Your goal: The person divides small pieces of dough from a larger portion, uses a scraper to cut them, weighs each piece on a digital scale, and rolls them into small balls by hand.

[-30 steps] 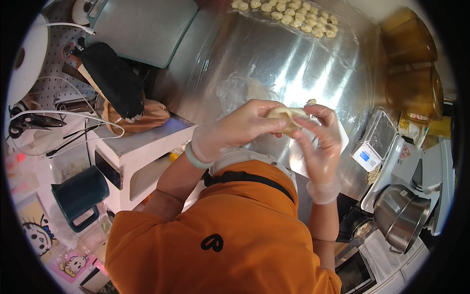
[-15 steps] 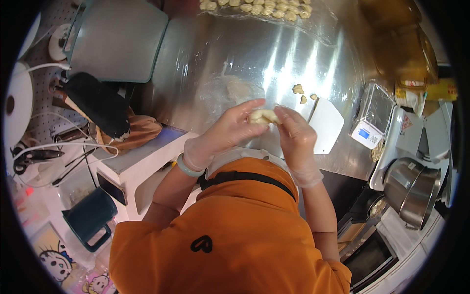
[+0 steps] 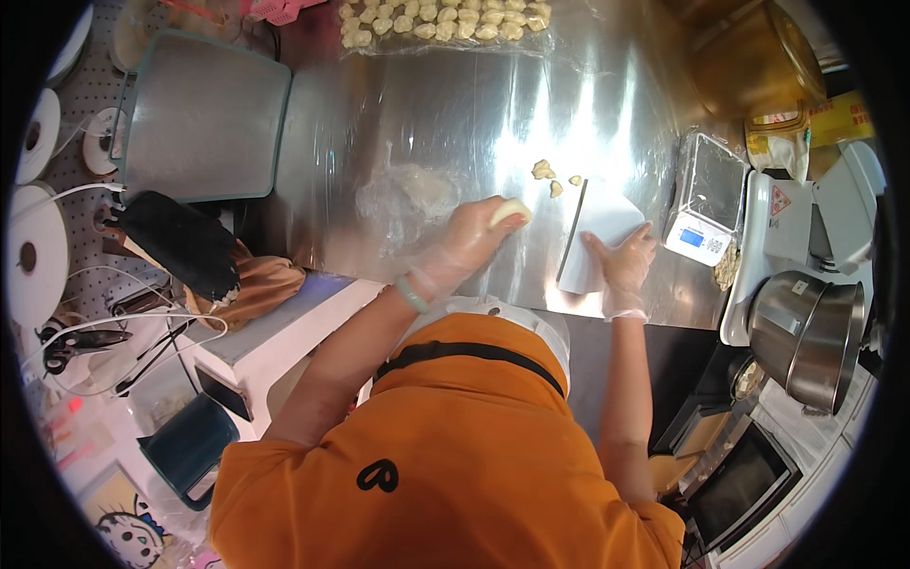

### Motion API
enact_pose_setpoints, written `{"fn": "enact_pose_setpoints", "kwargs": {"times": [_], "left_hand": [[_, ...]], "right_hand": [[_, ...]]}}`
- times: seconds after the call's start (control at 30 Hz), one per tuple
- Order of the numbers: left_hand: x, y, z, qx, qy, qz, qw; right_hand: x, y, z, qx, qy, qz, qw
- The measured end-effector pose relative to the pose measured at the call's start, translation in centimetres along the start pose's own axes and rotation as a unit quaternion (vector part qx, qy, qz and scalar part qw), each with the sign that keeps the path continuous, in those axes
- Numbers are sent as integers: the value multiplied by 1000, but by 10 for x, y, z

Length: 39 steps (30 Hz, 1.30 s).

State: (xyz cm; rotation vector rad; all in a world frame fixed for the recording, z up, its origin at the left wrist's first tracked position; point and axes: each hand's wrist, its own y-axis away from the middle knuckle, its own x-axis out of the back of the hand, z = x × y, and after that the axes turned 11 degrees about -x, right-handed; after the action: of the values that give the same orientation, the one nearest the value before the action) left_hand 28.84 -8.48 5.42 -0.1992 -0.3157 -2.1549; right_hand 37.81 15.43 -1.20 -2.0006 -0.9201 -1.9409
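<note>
dough piece [image 3: 510,210]: held in the curled left hand [image 3: 477,234]
white scraper [image 3: 599,211]: touched by the half-open right hand [image 3: 627,263]; grip cannot be told
dough scraps [image 3: 542,171]: scattered near the scraper

Left hand [image 3: 473,235] curled; right hand [image 3: 626,263] splayed, thumb [image 3: 592,245] angled left.

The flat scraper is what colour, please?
The flat scraper is white, showing best in the head view.
</note>
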Motion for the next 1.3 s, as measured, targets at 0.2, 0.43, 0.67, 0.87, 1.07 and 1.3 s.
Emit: {"fn": "enact_pose_setpoints", "kwargs": {"times": [0.2,0.43,0.67,0.87,1.07,1.3], "left_hand": [[-45,-28,-49,-175,-322,87,926],[-42,-30,-71,-133,-233,68,961],[-43,-29,-70,-83,-161,106,978],[-45,-27,-77,-77,-141,103,982],[-42,-19,-75,-209,-133,57,967],[-33,-11,-79,-222,-219,96,945]], "right_hand": [[-30,-27,20,-1,-167,55,984],[67,24,-44,216,-192,-99,952],[57,44,-96,412,-69,-21,908],[43,33,-113,400,-56,-113,908],[38,25,-117,346,-65,-134,926],[68,-5,-89,275,-219,-199,915]]}}
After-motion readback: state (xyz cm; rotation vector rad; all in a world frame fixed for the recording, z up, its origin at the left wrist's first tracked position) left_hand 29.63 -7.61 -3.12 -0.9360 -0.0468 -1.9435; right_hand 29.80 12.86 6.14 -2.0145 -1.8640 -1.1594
